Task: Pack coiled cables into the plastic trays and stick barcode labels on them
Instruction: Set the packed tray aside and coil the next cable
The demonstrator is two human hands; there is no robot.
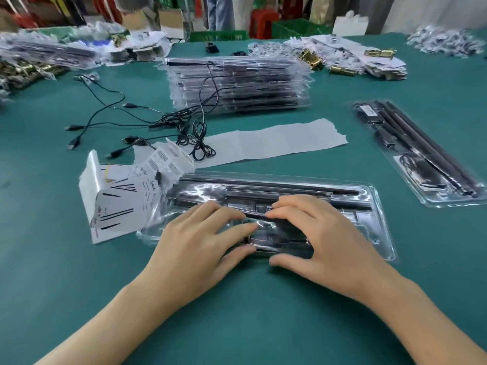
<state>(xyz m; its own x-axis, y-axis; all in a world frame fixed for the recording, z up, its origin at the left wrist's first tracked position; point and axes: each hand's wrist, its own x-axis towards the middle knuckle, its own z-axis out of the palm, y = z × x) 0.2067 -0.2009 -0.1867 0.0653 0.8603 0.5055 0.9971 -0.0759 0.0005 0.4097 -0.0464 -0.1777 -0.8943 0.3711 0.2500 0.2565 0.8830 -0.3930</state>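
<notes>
A clear plastic tray [379, 222] with long black bars lies on the green table in front of me. My left hand [195, 241] and my right hand [324, 238] both rest on its near middle, fingers fairly straight, pressing a black part down between their fingertips. A strip of barcode labels [168, 159] lies over a folded white printed card [116, 204] at the tray's left end. Loose black cables [147, 122] with USB plugs sprawl behind. A long white backing strip [276, 143] lies beyond the tray.
A tall stack of filled clear trays [237, 85] stands at centre back. One filled tray [421, 154] lies at the right. Piles of flat printed cartons and gold clips [342, 56] line the far edge, with more at the far left [39, 59].
</notes>
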